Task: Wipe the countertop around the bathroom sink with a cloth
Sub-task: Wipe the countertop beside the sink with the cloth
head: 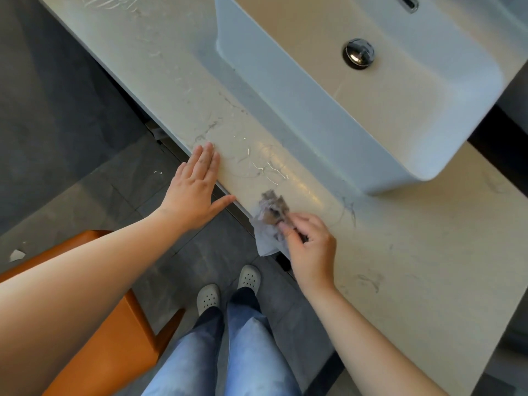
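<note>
Right hand point(310, 244) is down at the front edge of the countertop point(400, 252), fingers curled, pinching a crumpled cloth point(271, 212). The cloth is pale grey with brown soiled patches, bunched on the stone, and one flap hangs over the edge toward the floor. Left hand point(197, 184) lies flat, fingers straight and close together, thumb out, fingertips resting on the countertop edge well to the left of the cloth. Between the two hands, shiny wet streaks point(265, 167) catch the light on the beige, grey-veined surface. Just behind them sits the white vessel sink point(285, 110), its chrome drain stopper point(358, 54) in the basin. Below, an orange chair point(114, 324) stands under the left forearm, and white clogs point(208, 298) and blue jeans point(257, 352) show over the grey tile floor point(85, 181).
</note>
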